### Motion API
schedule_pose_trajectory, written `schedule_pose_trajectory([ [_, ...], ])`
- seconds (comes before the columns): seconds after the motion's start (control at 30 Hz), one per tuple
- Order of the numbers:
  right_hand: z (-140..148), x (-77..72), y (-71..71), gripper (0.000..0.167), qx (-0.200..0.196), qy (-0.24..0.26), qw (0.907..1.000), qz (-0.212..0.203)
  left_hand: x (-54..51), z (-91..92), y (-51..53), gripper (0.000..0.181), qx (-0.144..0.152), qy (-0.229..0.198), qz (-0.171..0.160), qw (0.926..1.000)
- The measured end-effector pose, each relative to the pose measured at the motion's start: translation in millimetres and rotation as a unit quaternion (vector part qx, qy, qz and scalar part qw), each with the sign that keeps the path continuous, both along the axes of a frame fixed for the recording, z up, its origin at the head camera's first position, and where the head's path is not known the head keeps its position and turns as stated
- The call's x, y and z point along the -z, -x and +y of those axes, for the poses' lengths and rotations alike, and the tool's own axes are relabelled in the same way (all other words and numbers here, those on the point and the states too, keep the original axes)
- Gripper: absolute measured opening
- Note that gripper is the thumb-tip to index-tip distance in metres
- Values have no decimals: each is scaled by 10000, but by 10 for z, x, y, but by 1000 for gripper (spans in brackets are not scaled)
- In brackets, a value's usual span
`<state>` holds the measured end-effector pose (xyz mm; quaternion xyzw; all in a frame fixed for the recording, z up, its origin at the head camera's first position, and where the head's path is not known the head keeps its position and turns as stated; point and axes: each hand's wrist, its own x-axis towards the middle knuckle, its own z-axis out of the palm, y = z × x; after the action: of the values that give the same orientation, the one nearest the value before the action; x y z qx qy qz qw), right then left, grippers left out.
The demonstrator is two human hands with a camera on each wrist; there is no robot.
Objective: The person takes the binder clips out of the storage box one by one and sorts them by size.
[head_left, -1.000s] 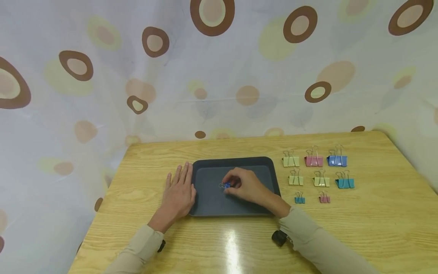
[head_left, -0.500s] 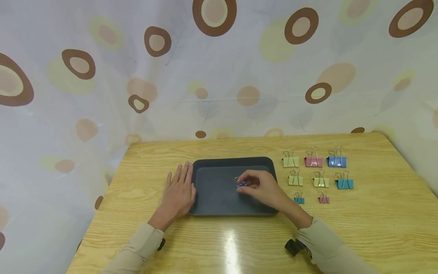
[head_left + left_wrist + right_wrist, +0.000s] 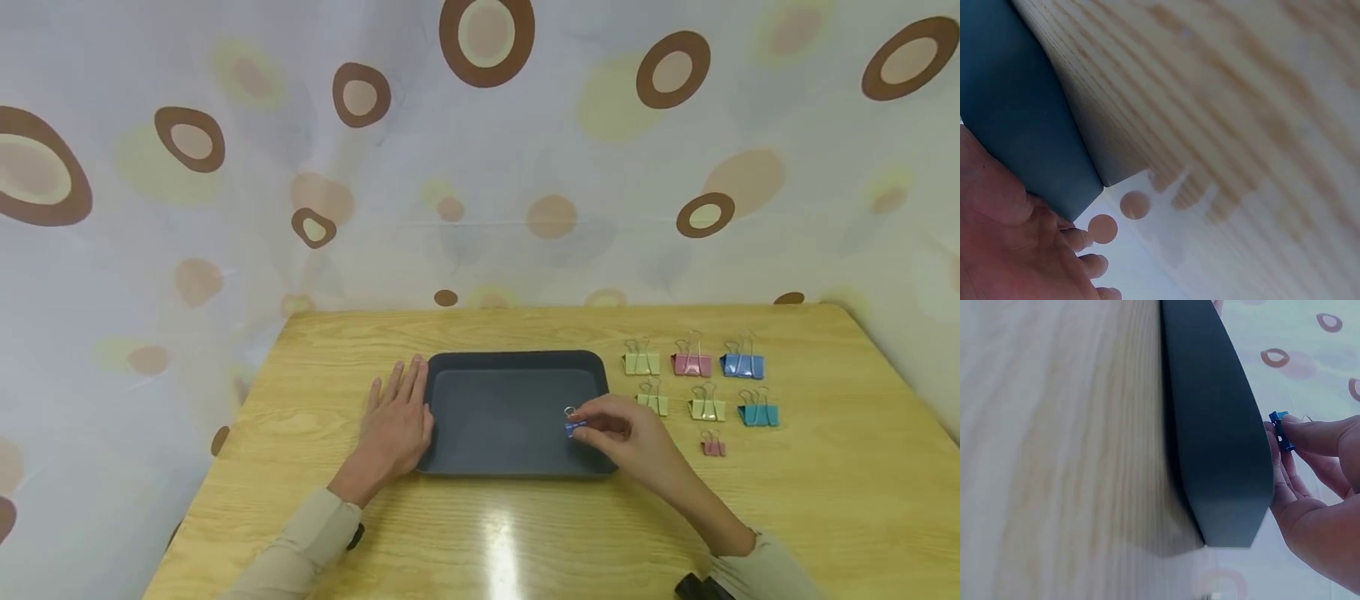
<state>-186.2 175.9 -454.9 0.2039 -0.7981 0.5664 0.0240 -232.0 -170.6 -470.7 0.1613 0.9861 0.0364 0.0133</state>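
Note:
A dark grey tray (image 3: 487, 417) lies on the wooden table. Against its left side rests my left hand (image 3: 392, 429), fingers straight, palm seen beside the tray wall in the left wrist view. My right hand (image 3: 633, 437) pinches a small blue binder clip (image 3: 575, 426) between thumb and fingertips over the tray's right part. In the right wrist view, the same blue binder clip (image 3: 1282, 431) shows above the tray's wall. Nearest that hand, a pale yellow binder clip (image 3: 652, 404) is partly covered by it.
Right of the tray, binder clips stand in rows: a yellow one (image 3: 641, 362), a pink one (image 3: 692, 364), a large blue one (image 3: 742, 366), another yellow one (image 3: 707, 409), a teal one (image 3: 758, 415) and a small pink one (image 3: 713, 447). A patterned curtain (image 3: 487, 250) hangs behind the table.
My right hand has moved right with the blue binder clip, from the tray's middle to its right side. It now hides the small teal clip. My left hand stays put.

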Motion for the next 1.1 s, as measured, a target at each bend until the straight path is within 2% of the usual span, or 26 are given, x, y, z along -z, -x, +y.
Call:
schedule_pose_trajectory([
  [0.13,151,-9,-124,16,227,2,9996,-191,12,-3,-10,64,42,-27,84,10000],
  [0.33,470,-22,-311,16,661,-62,9974,-285,13,22,7,64,22,42,34,10000],
  [0.6,973,-4,-517,18,1584,-461,9860,-253,2,4,15,64,74,-7,44,10000],
  [0.8,1368,-1,-571,17,1920,-685,9786,-267,-21,1,15,64,85,89,-65,9999],
  [0.97,1602,-5,-552,16,2012,-985,9736,-438,-32,1,13,64,11,134,-112,9998],
  [1.1,1789,46,-509,13,2045,-1173,9710,-407,-29,18,14,64,16,156,-106,9998],
])
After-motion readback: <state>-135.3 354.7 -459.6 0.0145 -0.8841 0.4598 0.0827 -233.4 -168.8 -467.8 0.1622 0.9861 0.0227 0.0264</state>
